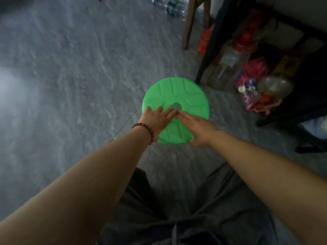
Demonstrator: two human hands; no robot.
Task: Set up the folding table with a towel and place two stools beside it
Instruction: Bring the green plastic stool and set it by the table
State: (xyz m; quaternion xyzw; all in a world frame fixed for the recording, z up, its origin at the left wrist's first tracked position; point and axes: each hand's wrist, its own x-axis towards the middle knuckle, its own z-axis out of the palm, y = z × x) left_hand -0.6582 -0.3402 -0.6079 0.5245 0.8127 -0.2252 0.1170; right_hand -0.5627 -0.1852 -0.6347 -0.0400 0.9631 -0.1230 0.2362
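stool: we see one green round stool (185, 92), seat top only, directly under both sets of fingers. Its legs are hidden below the seat.
left hand: the left hand (155, 119) lies flat on the near-left part of the seat. Left fingers (169, 114) are straight and slightly spread, tips pointing at the centre hole (176, 105). Nothing gripped.
right hand: the right hand (198, 128) lies flat on the near-right part of the seat. Right fingers (185, 116) are straight and together, nothing gripped. Their tips meet the left fingertips just short of the hole. The thumb sits at the near rim; we cannot tell if it hooks under.
seat vs fingers: the far half of the seat is bare, beyond the fingertips.
bracelet: dark red bead bracelet (146, 129) on the left wrist, behind the left fingers.
floor: grey mottled floor (70, 85) all round the stool, with a wide stretch left of the left fingers.
dark leg: a dark leg (207, 55) stands ahead and right of the right fingers, near the seat's far-right rim.
clutter: clear jug (228, 64) and pink bags (253, 71), right of that leg, well apart from the fingers, blurred.
far edge: wooden legs (189, 23) and a plastic bottle (174, 6), far beyond the fingertips.
trousers: dark grey trousers (194, 209), behind both wrists.
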